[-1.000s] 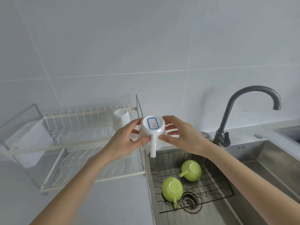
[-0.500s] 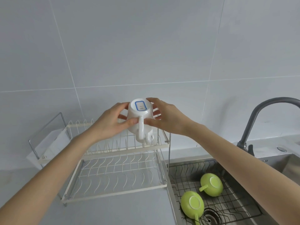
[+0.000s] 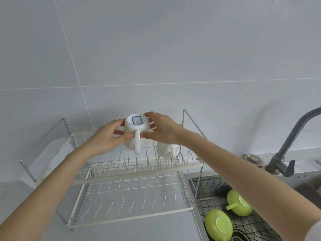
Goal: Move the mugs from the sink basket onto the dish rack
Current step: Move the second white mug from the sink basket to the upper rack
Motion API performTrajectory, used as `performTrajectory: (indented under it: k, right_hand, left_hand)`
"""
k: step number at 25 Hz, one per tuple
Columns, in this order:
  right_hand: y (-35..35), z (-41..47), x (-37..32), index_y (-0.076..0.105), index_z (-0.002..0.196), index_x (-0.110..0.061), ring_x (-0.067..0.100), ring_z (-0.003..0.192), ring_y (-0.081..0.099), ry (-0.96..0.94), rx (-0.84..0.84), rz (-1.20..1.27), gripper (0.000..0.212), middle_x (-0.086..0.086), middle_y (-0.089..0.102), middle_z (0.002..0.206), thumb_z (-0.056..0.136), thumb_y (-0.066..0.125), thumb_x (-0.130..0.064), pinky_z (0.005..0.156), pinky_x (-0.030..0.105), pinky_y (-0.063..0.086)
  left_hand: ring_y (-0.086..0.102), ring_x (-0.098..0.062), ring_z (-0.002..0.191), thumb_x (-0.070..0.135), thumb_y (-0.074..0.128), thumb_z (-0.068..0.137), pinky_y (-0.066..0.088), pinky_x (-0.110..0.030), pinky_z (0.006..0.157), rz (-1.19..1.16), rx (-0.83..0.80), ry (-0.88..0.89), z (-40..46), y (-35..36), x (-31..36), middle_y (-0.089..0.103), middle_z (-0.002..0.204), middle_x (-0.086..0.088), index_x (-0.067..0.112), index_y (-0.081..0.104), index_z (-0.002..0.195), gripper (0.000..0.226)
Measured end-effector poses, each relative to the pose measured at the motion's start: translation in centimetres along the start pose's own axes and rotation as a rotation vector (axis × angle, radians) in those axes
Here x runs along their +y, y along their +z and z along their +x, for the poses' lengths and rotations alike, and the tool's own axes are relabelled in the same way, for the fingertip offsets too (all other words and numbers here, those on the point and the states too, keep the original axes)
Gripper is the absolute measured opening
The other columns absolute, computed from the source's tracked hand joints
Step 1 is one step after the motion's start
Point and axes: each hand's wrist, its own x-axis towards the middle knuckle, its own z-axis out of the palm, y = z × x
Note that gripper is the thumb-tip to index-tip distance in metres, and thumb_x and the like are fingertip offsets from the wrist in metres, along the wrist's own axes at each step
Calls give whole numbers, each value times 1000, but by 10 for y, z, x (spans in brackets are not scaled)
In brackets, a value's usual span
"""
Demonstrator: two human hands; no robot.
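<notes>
An upside-down white mug [image 3: 135, 134] with a blue-edged label on its base is held over the upper tier of the white wire dish rack [image 3: 139, 176]. My left hand [image 3: 109, 136] grips its left side and my right hand [image 3: 161, 129] its right side, with the handle pointing toward me. A second white mug [image 3: 165, 150] stands inverted on the upper tier just to the right, partly hidden by my right wrist. Two green mugs [image 3: 218, 225] [image 3: 240, 204] lie upside down in the black wire sink basket [image 3: 206, 190] at lower right.
A dark grey faucet [image 3: 286, 153] rises at the right behind the steel sink. The rack's lower tier [image 3: 132, 206] has curved wire slots. A metal frame and white side holder [image 3: 48, 153] stand at the rack's left end. Tiled wall behind.
Both hands carried the white mug from above the sink basket leftward and now down over the rack's upper tier, beside the other white mug. The view has swung left.
</notes>
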Motion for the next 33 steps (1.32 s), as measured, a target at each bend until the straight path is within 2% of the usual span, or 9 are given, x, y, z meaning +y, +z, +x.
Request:
performTrajectory:
  k: [3, 6, 9, 10, 12, 17, 27, 29, 33]
  right_hand:
    - [22, 19, 11, 43, 131, -9, 30, 111, 54, 42, -47, 10, 60, 15, 52, 125, 81, 66, -33, 100, 42, 45]
    - [41, 36, 20, 47, 126, -7, 32, 110, 54, 73, -80, 9, 55, 18, 53, 121, 81, 66, -33, 99, 43, 45]
    - [54, 47, 26, 47, 127, -7, 31, 113, 53, 94, -123, 8, 55, 17, 53, 123, 81, 66, -30, 100, 42, 44]
    - [57, 49, 28, 47, 127, -8, 31, 114, 53, 98, -131, 13, 54, 17, 53, 124, 81, 66, -29, 100, 43, 45]
    - [63, 51, 31, 45, 130, -9, 31, 116, 52, 103, -146, 17, 56, 16, 52, 126, 81, 65, -28, 101, 44, 44]
    - [67, 51, 31, 39, 136, -10, 30, 121, 49, 95, -136, 45, 62, 16, 49, 132, 83, 64, -27, 104, 42, 42]
    - [64, 43, 24, 36, 138, -12, 30, 121, 50, 137, -155, 13, 65, 13, 49, 133, 82, 65, -29, 103, 44, 42]
    - [61, 41, 22, 30, 141, -10, 30, 128, 44, 131, -178, -25, 69, 14, 45, 140, 84, 63, -29, 107, 41, 39]
    - [48, 29, 18, 12, 148, -9, 26, 139, 29, 99, -237, -153, 71, 10, 29, 152, 92, 51, -30, 111, 35, 28]
  left_hand:
    - [58, 2, 92, 92, 46, 31, 41, -11, 75, -24, -12, -50, 8, 4, -25, 53, 109, 30, 59, 41, 94, 71]
    - [61, -10, 99, 89, 51, 34, 44, -14, 78, -57, -28, -107, 13, 8, -44, 58, 116, 16, 54, 44, 101, 76]
    - [59, -15, 105, 49, 66, 72, 39, -7, 73, -39, -28, -164, 18, 14, -55, 56, 124, 7, 31, 47, 123, 58]
    - [57, -14, 103, 34, 64, 80, 38, -6, 69, -12, -30, -179, 20, 16, -58, 55, 128, 3, 23, 45, 128, 53]
    - [56, -14, 100, 23, 62, 83, 39, -8, 66, 23, -41, -202, 24, 19, -62, 54, 133, -2, 17, 43, 130, 52]
    - [60, -24, 111, 25, 62, 83, 40, -27, 84, 25, -39, -259, 24, 20, -67, 52, 135, -6, 14, 43, 129, 51]
    - [58, -23, 115, 25, 62, 83, 42, -30, 85, 39, -95, -288, 19, 17, -61, 49, 138, -3, 18, 39, 133, 56]
    - [54, -23, 120, 24, 62, 83, 43, -32, 93, 72, -113, -301, 18, 13, -61, 47, 140, -2, 20, 34, 137, 62]
    - [38, -24, 134, 24, 54, 87, 32, -32, 107, 269, -115, -291, 13, 7, -50, 34, 150, -6, 17, 17, 144, 69]
